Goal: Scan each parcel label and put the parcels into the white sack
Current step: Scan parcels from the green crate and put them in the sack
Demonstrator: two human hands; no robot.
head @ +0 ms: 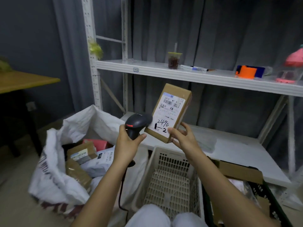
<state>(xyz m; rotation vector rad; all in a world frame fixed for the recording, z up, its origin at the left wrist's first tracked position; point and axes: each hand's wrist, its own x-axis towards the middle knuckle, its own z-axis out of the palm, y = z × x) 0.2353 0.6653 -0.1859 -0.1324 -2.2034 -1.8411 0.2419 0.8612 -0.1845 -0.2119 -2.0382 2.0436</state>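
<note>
Parcel in hand: one small brown cardboard box [170,112], held up in the air above the far rim of the pale slotted basket [157,163], label side facing the camera.
Label: white shipping label [168,110] with printed barcodes near its top and handwritten figures near its bottom edge.
Handling: looks stiff and light, judged from the one-handed hold; flat cardboard faces should not slip; best taken at a lower corner so the barcodes stay uncovered.
Right hand: right hand [182,136] pinches the box's lower corner, thumb on the label face, fingers behind.
Left hand: left hand [129,140] wraps the handle of one black scanner [137,123], whose head sits just beside the box's lower left edge; a red light shows on it.
White sack: one white sack [54,161], open on the floor to the left of the basket.
Parcels in sack: at least four seen, namely two brown boxes, one pale mailer bag, one pink packet.
Basket: appears to hold nothing.
Shelf behind: one drink cup with a straw [174,60], one orange and blue tape dispenser [247,72].
</note>
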